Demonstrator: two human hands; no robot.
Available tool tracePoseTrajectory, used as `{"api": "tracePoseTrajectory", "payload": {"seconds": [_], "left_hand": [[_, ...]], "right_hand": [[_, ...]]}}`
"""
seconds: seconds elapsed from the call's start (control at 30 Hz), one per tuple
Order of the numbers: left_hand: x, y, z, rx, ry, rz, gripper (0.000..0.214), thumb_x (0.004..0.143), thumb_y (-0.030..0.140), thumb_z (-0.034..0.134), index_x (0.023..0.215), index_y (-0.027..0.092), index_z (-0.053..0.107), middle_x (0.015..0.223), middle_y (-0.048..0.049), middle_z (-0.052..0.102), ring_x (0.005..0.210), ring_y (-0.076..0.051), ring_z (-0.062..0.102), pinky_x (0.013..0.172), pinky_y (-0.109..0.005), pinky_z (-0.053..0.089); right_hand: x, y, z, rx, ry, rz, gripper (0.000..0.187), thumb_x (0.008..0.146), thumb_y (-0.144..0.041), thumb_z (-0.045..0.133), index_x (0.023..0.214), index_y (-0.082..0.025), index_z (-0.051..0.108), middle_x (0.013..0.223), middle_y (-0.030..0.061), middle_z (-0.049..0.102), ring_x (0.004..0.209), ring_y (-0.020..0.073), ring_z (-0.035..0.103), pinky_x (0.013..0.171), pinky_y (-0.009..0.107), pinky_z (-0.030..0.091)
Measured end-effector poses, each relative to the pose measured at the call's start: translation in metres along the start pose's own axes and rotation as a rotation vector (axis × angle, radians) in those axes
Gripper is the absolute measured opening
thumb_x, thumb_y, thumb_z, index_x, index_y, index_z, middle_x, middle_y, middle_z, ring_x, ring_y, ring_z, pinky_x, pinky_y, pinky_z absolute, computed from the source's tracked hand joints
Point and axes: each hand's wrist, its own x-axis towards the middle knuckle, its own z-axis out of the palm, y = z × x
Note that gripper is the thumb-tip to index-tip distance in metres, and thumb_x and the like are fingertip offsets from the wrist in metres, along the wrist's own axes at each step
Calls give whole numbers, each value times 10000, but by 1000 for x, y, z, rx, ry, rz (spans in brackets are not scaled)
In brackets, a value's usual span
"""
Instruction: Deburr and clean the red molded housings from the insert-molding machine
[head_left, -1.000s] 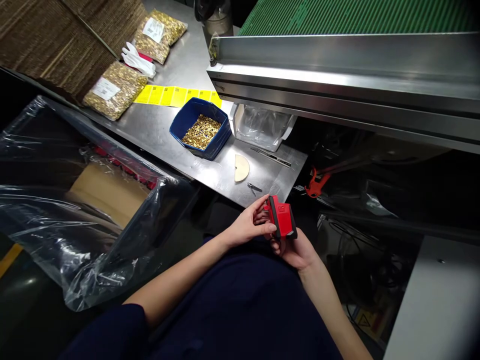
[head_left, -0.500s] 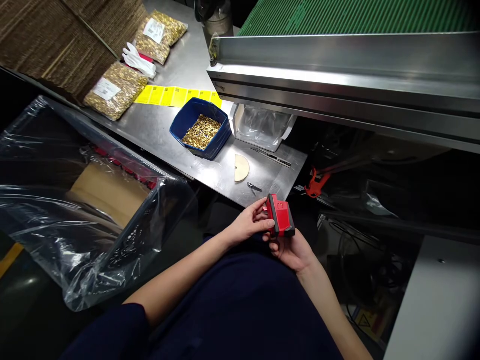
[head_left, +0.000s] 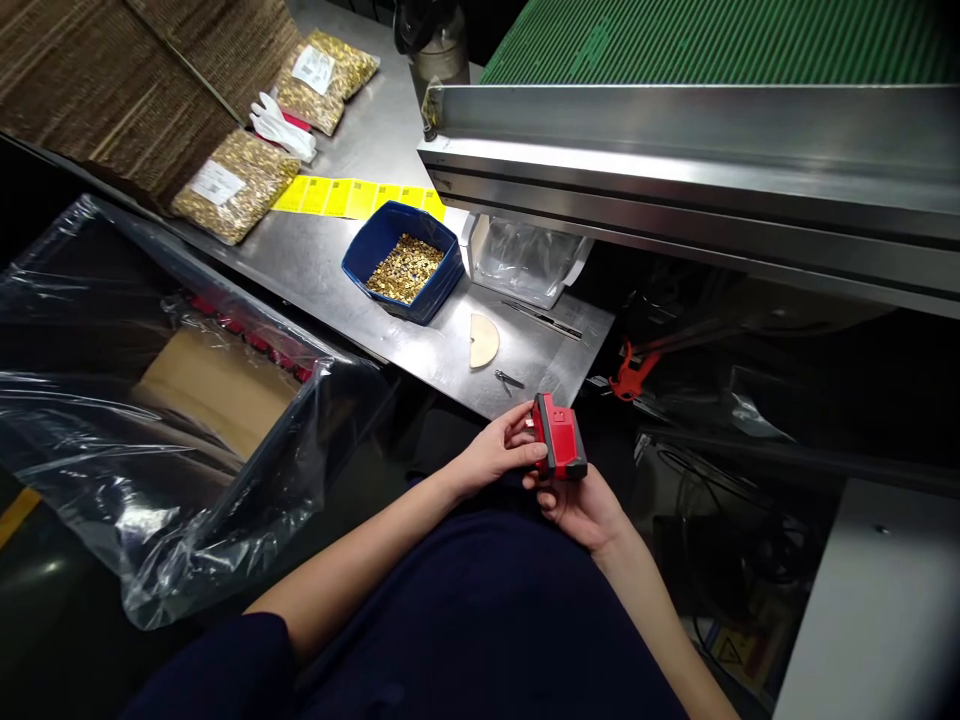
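Observation:
Just off the table's near corner, a red and black plastic housing (head_left: 562, 438), shaped like a power-tool battery pack, is held in both hands. My left hand (head_left: 504, 450) grips its left side, thumb on the dark rim and fingers behind. From below, my right hand (head_left: 581, 505) supports it with curled fingers, partly hidden under the housing. Nail clippers (head_left: 508, 379) lie on the table close to my left hand. Beyond them are a cream half-disc (head_left: 484, 342) and slim metal tweezers (head_left: 541, 318).
A blue bin (head_left: 442, 290) of small brass-coloured pieces stands on the metal table (head_left: 330, 280). Behind it are yellow labels (head_left: 337, 198), white gloves (head_left: 281, 128) and bagged pieces (head_left: 236, 185). A plastic-lined box (head_left: 217, 390) is at left; a green conveyor (head_left: 712, 40) runs upper right.
The whole view has shifted slightly, with the table appearing a little lower. Both hands keep hold of the housing, which has turned very slightly.

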Motion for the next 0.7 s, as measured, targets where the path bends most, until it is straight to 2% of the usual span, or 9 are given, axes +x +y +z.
{"api": "tracePoseTrajectory", "payload": {"seconds": [0.17, 0.27, 0.37, 0.43, 0.5, 0.57, 0.63, 0.7], "left_hand": [[1, -3, -4, -45, -18, -11, 996, 750, 356, 940, 1591, 267, 415, 1570, -165, 531, 1164, -234, 692, 987, -319, 530], [0, -5, -6, -44, -26, -9, 1010, 753, 396, 934, 1597, 266, 396, 1587, -176, 508, 1239, -264, 665, 993, -327, 524], [-6, -5, -7, -57, -77, -25, 1098, 731, 459, 938, 1620, 246, 329, 1536, -196, 556, 1337, -300, 609, 1036, -366, 500], [-13, 0, -8, -46, -104, -48, 1160, 696, 431, 960, 1628, 262, 290, 1490, -189, 600, 1320, -314, 622, 1068, -423, 482], [-22, 9, -11, -21, -94, -30, 1158, 664, 378, 975, 1613, 276, 319, 1474, -168, 615, 1318, -323, 623, 1117, -470, 448], [-34, 24, -16, -10, -69, 36, 1069, 655, 384, 964, 1562, 247, 415, 1453, -159, 628, 1332, -340, 610, 1149, -489, 423], [-50, 45, -25, -7, -32, 114, 948, 674, 444, 929, 1488, 198, 509, 1409, -167, 655, 1323, -366, 611, 1142, -502, 435], [-70, 70, -38, 33, 23, 161, 904, 695, 491, 896, 1464, 182, 534, 1400, -177, 662, 1302, -388, 625, 1125, -521, 459]], "right_hand": [[-1, 0, 5, -54, 41, -5, 370, 756, -413, 751, 1032, -166, 749, 768, 79, 767, 470, 106, 572, 404, 173, 408], [-1, 2, 10, -97, 85, -33, 400, 727, -443, 797, 1012, -169, 736, 750, 60, 751, 464, 101, 563, 401, 175, 402], [-1, 11, 15, -160, 181, -119, 462, 727, -538, 829, 977, -165, 723, 743, 61, 740, 476, 112, 570, 403, 194, 399], [0, 19, 17, -212, 221, -169, 525, 730, -611, 833, 973, -161, 716, 747, 73, 739, 487, 129, 579, 412, 220, 411], [2, 25, 17, -278, 208, -182, 619, 735, -710, 803, 968, -145, 705, 734, 86, 730, 471, 137, 577, 416, 240, 410], [6, 27, 17, -330, 163, -168, 757, 742, -831, 715, 1017, -127, 687, 736, 96, 726, 469, 140, 593, 436, 239, 413], [11, 23, 15, -371, 115, -162, 851, 736, -898, 646, 1090, -125, 667, 764, 97, 729, 486, 131, 612, 457, 214, 398], [19, 16, 13, -435, 119, -189, 850, 721, -904, 656, 1095, -141, 668, 800, 89, 732, 508, 115, 620, 472, 190, 374]]}}
